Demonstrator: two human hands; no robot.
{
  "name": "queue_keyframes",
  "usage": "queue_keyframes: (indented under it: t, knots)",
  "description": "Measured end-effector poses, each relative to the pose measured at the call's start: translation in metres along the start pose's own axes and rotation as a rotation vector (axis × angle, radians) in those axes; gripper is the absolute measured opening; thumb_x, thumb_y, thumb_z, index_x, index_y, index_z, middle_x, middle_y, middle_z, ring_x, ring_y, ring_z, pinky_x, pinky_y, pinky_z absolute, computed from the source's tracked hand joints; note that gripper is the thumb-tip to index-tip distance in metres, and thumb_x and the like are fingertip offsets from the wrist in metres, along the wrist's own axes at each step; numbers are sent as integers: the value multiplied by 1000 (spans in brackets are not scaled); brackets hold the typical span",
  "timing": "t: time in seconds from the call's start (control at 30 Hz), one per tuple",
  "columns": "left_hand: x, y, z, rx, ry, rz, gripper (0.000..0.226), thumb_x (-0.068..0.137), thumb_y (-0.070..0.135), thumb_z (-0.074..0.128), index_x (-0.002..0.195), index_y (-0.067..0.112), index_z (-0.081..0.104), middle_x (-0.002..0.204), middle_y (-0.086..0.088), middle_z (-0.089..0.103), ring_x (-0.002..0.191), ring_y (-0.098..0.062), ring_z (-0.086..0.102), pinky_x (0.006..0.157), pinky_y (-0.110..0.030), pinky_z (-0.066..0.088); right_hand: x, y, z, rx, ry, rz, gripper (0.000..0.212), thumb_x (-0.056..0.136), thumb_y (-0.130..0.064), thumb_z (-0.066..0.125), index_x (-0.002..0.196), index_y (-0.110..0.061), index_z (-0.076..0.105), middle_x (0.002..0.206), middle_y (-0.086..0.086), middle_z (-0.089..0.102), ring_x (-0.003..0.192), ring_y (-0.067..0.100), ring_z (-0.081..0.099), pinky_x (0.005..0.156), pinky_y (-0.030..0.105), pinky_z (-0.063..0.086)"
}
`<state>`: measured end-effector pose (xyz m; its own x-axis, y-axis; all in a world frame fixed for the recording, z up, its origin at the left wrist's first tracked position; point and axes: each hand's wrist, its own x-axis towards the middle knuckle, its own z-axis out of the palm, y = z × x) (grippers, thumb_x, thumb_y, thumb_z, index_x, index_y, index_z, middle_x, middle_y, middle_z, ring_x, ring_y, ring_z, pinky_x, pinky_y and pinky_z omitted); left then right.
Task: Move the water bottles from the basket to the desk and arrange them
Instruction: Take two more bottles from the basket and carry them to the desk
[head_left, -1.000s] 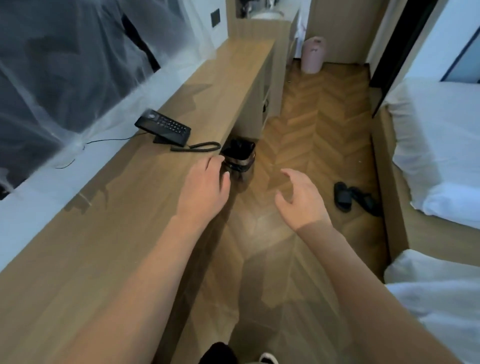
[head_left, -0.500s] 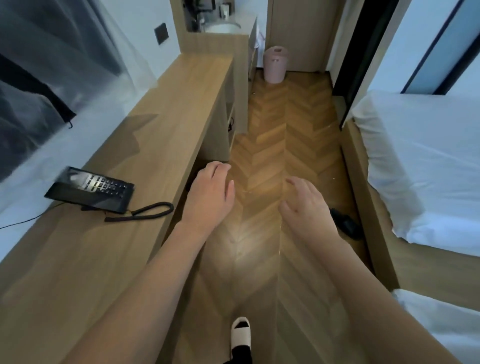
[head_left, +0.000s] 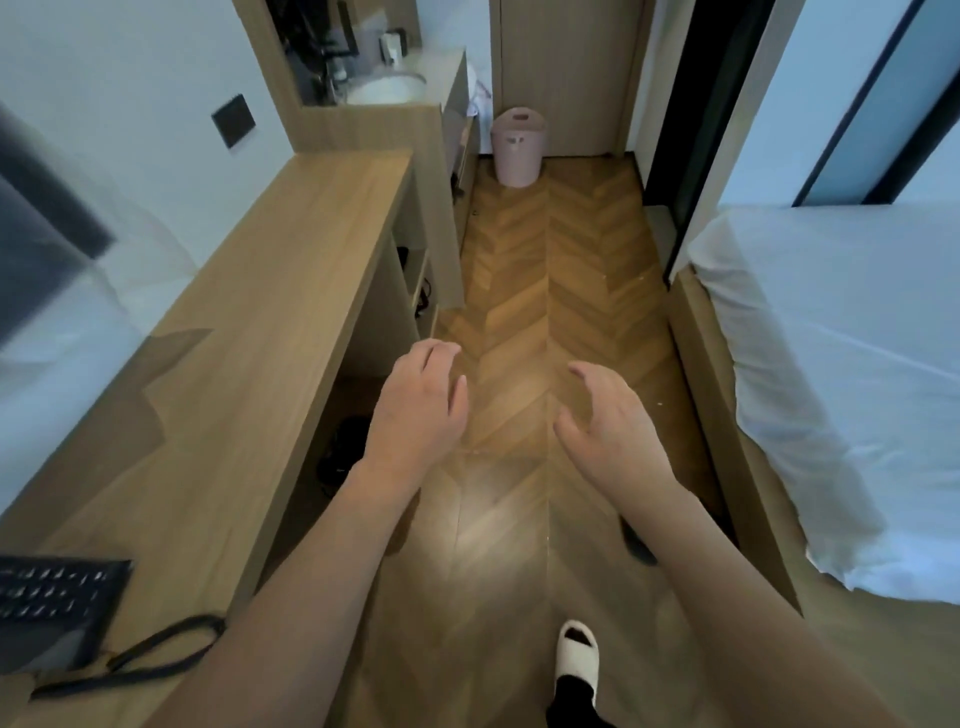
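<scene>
both hands free, on the way to the basket

nearest the table (head_left: 249, 364), a phone (head_left: 52, 613) sits on its close end and a slippered foot (head_left: 576, 649) steps on the floor beside it. past that, the left hand (head_left: 421, 410) and right hand (head_left: 613, 426) hang loose and hold nothing, likely kept free for bottles. far beyond the table's end stands the pink basket (head_left: 517, 148); no bottles show, so i can't tell if they're inside.

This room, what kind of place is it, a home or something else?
Most likely a hotel room. A long wooden desk along the wall carries a corded phone, a bed with white sheets stands across the narrow floor, and a washbasin sits in a nook at the far end.
</scene>
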<state>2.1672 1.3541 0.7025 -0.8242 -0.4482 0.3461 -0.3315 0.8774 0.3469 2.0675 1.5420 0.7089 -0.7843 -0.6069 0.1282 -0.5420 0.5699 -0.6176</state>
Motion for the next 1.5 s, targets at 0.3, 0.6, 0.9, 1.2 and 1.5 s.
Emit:
queue_keyframes:
  t: [0.3, 0.6, 0.9, 1.2, 1.5]
  knots:
    - [175, 25, 61, -23, -5, -39, 36, 99, 25, 53, 134, 14, 53, 132, -2, 54, 120, -14, 52, 103, -27, 45, 177, 60, -33, -2, -25, -23, 53, 95, -18, 56, 145, -11, 42, 143, 4, 49, 134, 14, 42, 104, 13, 19]
    - [354, -25, 143, -38, -63, -45, 38, 99, 29, 52, 135, 16, 54, 135, -1, 55, 122, -13, 53, 104, -25, 41, 366, 100, -10, -24, -29, 8, 54, 93, -19, 57, 145, -12, 43, 145, 3, 48, 136, 15, 40, 109, 18, 22]
    - [549, -71, 183, -74, -83, -86, 39, 100, 31, 50, 137, 19, 51, 139, 2, 52, 124, -12, 50, 99, -18, 34, 558, 118, -1, -14, -25, 70, 54, 96, -25, 58, 147, -20, 40, 148, -2, 45, 136, 11, 41, 109, 21, 26]
    - [733, -89, 265, -93, -121, -65, 40, 101, 27, 50, 138, 14, 51, 138, -1, 51, 125, -15, 50, 104, -26, 38, 749, 181, 2, -17, -27, 79, 56, 95, -25, 56, 148, -21, 38, 150, -1, 42, 137, 14, 39, 112, 28, 30]
    - [939, -98, 309, -65, -70, -49, 39, 100, 25, 50, 137, 12, 52, 136, -2, 52, 125, -16, 49, 105, -26, 37, 964, 220, -27, 7, -11, 27, 54, 96, -27, 56, 147, -21, 39, 148, -1, 43, 136, 14, 41, 111, 28, 32]
